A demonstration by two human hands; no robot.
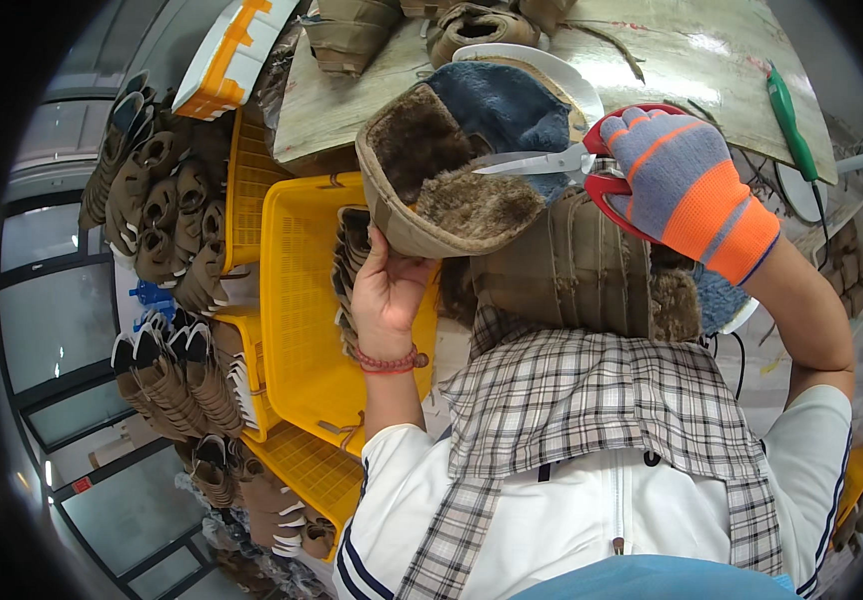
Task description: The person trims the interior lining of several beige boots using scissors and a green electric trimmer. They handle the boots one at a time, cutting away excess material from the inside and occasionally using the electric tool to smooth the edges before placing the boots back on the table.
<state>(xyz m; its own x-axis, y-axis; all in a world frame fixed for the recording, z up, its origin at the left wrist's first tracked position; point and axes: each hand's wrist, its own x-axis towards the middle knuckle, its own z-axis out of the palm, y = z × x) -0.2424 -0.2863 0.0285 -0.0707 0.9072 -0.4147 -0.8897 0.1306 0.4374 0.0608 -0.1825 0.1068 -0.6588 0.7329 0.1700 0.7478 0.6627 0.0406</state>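
- Nearest the camera, a worker's checked apron [592, 400] covers part of a white jacket [542, 530] with dark striped sleeves.
- Across the lap, just under the work, lies a seamed brown piece [567, 265] with a furry end.
- The bare left hand [392, 290], a beaded bracelet [392, 360] at its wrist, has thumb and partly hidden fingers closed on the near edge of a boot [482, 205].
- The boot is held up above the lap in front of a table, its brown fur and blue lining turned upward.
- The gloved right hand [682, 180] wraps red-handled scissors [542, 163], fingers curled about the grips; the blades look slightly parted over the lining.
- To the worker's left, a yellow crate [302, 320] holds stacked brown pieces.
- On the table [692, 45] beyond sit more boots [487, 30] and a green tool [792, 120].
- Farther left, brown footwear [172, 200] hangs clustered before windows [52, 240].
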